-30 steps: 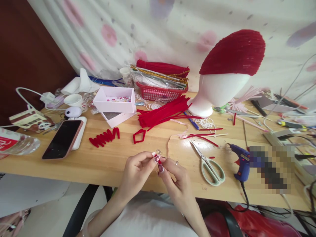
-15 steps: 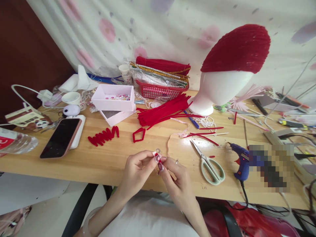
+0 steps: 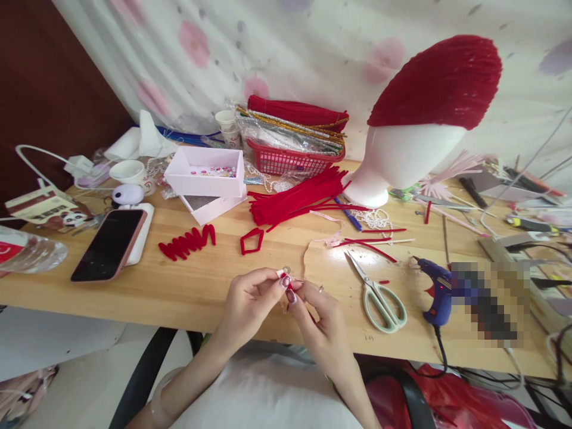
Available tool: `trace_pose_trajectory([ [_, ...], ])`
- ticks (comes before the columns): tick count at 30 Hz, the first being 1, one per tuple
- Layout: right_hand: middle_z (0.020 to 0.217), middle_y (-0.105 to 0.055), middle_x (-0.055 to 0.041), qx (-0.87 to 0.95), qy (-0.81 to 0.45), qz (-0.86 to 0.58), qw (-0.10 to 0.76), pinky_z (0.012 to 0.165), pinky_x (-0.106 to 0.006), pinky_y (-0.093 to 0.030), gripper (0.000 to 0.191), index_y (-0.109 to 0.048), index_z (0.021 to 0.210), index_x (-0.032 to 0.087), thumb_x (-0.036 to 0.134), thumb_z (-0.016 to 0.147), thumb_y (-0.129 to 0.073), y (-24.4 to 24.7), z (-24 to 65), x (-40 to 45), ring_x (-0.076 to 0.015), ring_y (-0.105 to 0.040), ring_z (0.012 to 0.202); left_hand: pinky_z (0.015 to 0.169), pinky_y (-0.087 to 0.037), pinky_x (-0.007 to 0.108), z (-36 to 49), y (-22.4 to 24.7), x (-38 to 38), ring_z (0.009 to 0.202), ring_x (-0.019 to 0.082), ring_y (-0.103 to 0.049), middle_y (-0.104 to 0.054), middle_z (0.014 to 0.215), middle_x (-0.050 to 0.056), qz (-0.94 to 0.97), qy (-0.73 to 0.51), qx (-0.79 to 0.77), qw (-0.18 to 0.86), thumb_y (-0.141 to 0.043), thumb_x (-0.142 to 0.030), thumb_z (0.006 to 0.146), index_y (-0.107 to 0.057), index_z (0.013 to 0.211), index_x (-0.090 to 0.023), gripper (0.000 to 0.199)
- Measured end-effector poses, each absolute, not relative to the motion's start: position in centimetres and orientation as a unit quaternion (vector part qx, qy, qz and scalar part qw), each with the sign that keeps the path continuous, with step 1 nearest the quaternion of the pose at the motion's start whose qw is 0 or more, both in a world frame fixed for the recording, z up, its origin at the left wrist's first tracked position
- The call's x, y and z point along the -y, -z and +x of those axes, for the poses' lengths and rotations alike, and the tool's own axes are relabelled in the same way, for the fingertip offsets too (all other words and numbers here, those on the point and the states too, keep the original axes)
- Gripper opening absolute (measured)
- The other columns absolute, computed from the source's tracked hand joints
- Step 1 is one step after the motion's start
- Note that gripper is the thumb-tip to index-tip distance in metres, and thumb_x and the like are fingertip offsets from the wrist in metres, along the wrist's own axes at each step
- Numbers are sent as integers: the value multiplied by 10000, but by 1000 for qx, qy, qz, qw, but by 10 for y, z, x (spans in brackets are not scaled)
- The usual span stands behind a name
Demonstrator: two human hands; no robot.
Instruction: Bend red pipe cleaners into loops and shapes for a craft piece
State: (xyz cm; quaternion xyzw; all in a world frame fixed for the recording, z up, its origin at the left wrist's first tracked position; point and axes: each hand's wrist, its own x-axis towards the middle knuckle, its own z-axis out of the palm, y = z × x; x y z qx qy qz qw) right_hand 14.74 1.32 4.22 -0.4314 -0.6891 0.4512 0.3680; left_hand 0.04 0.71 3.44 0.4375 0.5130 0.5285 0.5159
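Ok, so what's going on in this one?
A person's left hand and right hand meet over the near part of the table, both pinching a small red piece that they mostly hide. Beyond them lie a red outline, a red zigzag and a bundle of red stems. Scissors and a glue gun lie to the right, neither in hand. Farther back stands a white head with a red cap on it.

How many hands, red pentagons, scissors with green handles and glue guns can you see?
Left hand and right hand: 2
Red fuzzy pentagon outline: 1
Metal scissors with pale green handles: 1
Blue pistol-shaped glue gun: 1
Total: 5
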Motion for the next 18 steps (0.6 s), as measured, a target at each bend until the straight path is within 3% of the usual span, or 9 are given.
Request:
trace_pose_trajectory([
  [4, 782, -617, -22, 683, -452, -442, 366, 691, -284, -412, 223, -577, 798, 207, 285, 981, -478, -38, 151, -12, -173, -557, 737, 766, -588, 284, 1, -33, -11, 799, 204, -736, -785, 857, 78, 409, -538, -506, 536, -658, -311, 854, -735, 814, -147, 185],
  [10, 982, -606, -69, 651, -450, -447, 417, 865, -355, -417, 297, -632, 766, 214, 330, 985, -469, -32, 155, -19, -230, -549, 997, 794, -607, 328, 2, -37, -28, 775, 222, -752, -786, 792, 69, 357, -548, -467, 595, -711, -353, 798, -737, 799, -145, 209],
  [15, 776, -608, -35, 575, -535, -449, 426, 857, -347, -451, 374, -617, 675, 219, 411, 969, -490, -30, 153, -28, -218, -593, 870, 750, -616, 341, 5, -45, -48, 753, 233, -752, -782, 783, 77, 363, -544, -449, 609, -725, -382, 763, -722, 796, -128, 256],
  [18, 775, -637, -20, 550, -552, -454, 431, 818, -320, -463, 370, -616, 675, 216, 438, 952, -513, -26, 152, -32, -196, -603, 812, 677, -618, 333, 5, -45, -56, 702, 230, -746, -783, 789, 83, 383, -532, -466, 594, -720, -401, 763, -719, 798, -123, 280],
])
